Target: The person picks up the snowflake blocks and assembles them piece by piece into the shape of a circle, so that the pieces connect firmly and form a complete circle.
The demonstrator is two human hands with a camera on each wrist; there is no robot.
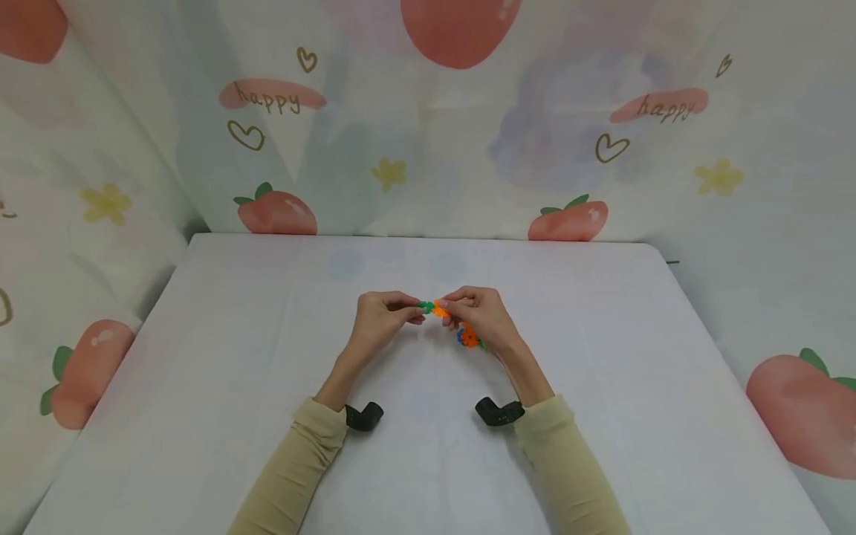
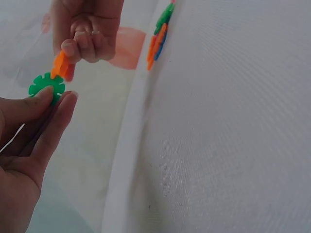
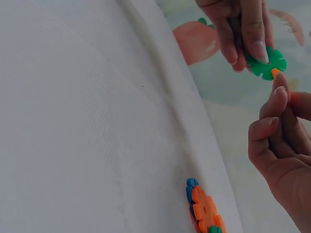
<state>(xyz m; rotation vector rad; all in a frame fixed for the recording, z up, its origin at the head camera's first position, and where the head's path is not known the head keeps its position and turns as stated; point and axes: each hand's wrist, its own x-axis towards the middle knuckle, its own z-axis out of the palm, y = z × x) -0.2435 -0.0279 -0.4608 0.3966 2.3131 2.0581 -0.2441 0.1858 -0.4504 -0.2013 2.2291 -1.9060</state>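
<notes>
Above the white table, my left hand (image 1: 377, 319) pinches a green notched plastic disc (image 2: 35, 88) between thumb and fingers. My right hand (image 1: 488, 319) pinches an orange notched disc (image 2: 59, 65), partly covered by its fingers in the right wrist view. The two discs meet at their edges, the orange one set at an angle to the green one's face. Below the right hand lies a small pile of similar discs (image 3: 205, 206), with orange, blue and green ones showing; the right hand hides part of it in the head view.
A white cloth covers the table (image 1: 428, 461). Its far edge meets a printed fabric backdrop (image 1: 428, 148) with peaches, hearts and flowers. Black wrist cameras (image 1: 364, 416) jut inward from both sleeve cuffs.
</notes>
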